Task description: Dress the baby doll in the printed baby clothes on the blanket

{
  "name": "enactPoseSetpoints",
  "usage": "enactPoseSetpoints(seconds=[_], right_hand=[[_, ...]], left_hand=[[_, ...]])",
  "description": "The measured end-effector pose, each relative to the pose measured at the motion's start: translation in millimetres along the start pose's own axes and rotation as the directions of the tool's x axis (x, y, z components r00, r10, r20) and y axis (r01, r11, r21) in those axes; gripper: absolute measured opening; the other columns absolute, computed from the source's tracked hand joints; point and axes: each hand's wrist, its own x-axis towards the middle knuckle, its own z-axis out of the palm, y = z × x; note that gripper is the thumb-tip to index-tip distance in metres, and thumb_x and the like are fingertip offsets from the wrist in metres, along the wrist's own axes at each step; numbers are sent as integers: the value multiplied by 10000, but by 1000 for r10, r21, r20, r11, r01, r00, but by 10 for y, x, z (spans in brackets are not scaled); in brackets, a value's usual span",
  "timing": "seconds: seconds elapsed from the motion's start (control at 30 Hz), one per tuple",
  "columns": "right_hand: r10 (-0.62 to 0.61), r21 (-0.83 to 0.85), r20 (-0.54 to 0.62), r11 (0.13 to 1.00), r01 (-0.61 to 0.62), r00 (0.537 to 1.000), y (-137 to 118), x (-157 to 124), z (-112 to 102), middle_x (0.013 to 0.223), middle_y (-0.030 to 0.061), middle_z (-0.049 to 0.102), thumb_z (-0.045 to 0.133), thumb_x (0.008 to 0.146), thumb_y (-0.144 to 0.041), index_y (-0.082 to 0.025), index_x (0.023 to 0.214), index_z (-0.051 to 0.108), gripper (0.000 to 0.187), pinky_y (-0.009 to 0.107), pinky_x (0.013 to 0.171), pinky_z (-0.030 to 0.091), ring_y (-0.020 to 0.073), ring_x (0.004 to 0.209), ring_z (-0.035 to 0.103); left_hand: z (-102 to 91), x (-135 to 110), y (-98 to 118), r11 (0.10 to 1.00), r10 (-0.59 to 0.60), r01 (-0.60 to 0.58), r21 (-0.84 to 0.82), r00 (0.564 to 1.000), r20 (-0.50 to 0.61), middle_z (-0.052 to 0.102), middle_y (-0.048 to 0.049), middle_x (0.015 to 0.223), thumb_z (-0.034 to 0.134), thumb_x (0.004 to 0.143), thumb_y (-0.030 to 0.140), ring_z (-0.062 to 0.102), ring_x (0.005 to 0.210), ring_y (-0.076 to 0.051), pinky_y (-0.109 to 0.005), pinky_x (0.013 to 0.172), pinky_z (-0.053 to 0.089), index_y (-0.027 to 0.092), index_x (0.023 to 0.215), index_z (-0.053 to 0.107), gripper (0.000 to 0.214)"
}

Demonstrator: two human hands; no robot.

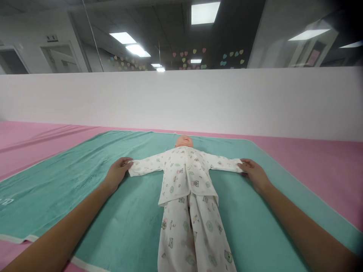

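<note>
A baby doll [184,141] lies on its back on a teal towel [85,177], dressed in a white printed top and trousers [188,196]. Its arms are stretched straight out to both sides. My left hand [117,173] is closed on the cuff of the sleeve at the left. My right hand [253,172] is closed on the cuff of the sleeve at the right. Both my forearms reach in from the bottom corners.
The towel lies on a pink surface [317,162]. A low white wall [181,98] runs behind it. Above it are ceiling lights and heart-shaped stickers on glass.
</note>
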Motion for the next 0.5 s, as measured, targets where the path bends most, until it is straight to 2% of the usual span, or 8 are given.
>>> enactPoseSetpoints(seconds=[0.07,0.13,0.23,0.27,0.33,0.4,0.43,0.5], right_hand=[[0,9,-125,1000,1,992,52,55,-43,840,20,574,636,643,-436,-203,999,546,435,292,630,480,161,715,557],[-35,-168,-197,986,2,980,72,96,-50,836,33,580,600,661,-436,-191,973,551,399,319,634,471,175,706,551],[-168,-495,-178,867,59,970,-3,43,25,861,48,578,540,700,-423,-183,958,550,352,361,710,447,191,742,547],[-225,-553,-175,828,93,959,-56,-23,68,909,59,570,526,711,-418,-182,974,541,353,363,729,441,193,767,548],[-322,-565,-155,804,184,934,-194,-244,170,1013,79,541,499,743,-419,-186,1016,519,360,349,743,445,189,816,550],[-342,-470,-35,835,286,939,-356,-577,267,1035,71,543,463,788,-451,-201,1023,517,347,336,761,458,185,852,553],[-324,-409,76,853,325,943,-440,-777,305,1035,64,555,441,811,-467,-211,1013,526,337,342,794,458,186,878,553],[-277,-331,272,873,359,922,-602,-1216,353,1143,62,530,447,823,-482,-242,1078,514,356,372,864,444,204,987,533]], left_hand=[[-11,10,-21,999,-43,40,-34,994,-104,611,-18,789,564,696,395,559,635,-143,-224,543,422,183,919,600,310],[-20,32,-46,998,-40,47,52,990,-136,598,-15,751,531,713,360,547,614,-145,-234,539,419,181,886,594,257],[-20,44,-49,953,42,-15,304,996,-83,591,-25,781,497,736,331,559,694,-175,-277,622,434,185,905,582,239],[-13,15,-27,925,90,-58,376,993,-70,590,-37,824,495,739,327,562,751,-190,-295,668,438,178,916,575,245],[11,-140,65,878,204,-161,452,978,-49,580,-64,914,490,755,342,553,850,-211,-318,741,438,162,928,561,260],[41,-460,211,864,295,-275,422,955,18,573,-68,950,464,791,385,547,872,-205,-312,756,448,160,930,550,279],[56,-679,292,873,304,-318,369,948,97,579,-57,925,449,809,411,552,835,-190,-300,732,458,168,927,550,288],[80,-1189,447,880,342,-418,225,887,311,582,-36,933,434,843,415,558,809,-158,-274,724,472,195,985,535,281]])
